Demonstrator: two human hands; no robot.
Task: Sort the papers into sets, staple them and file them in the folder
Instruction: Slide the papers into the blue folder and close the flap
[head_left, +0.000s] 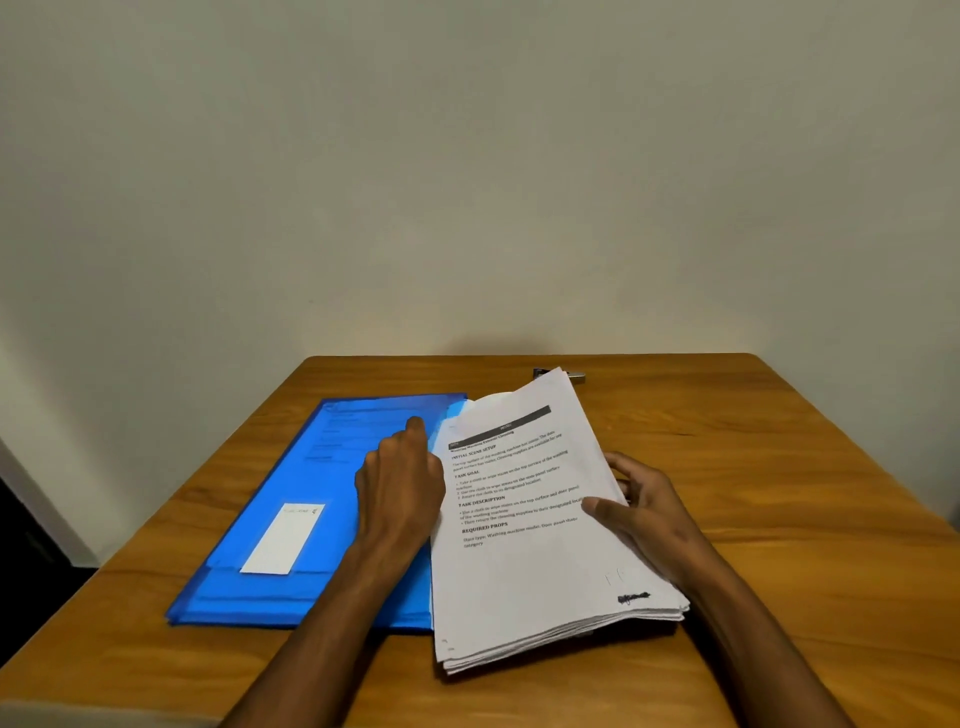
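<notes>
A thick stack of printed white papers (540, 561) lies tilted on the wooden table, its left part over a blue plastic folder (291, 499). My right hand (639, 504) grips the stack's right edge, thumb on the top sheet and fingers beneath. At the stack's left edge sits my left hand (400, 483), fingers curled onto the folder beside the papers; whether it pinches a sheet is hidden. A small dark and silver stapler (574, 375) shows partly behind the stack's far corner.
The folder carries a white label (283, 538) near its front. The table (779, 467) butts against a plain wall at the back, with its left edge dropping to a dark floor. Bare wood shows to the right of the papers.
</notes>
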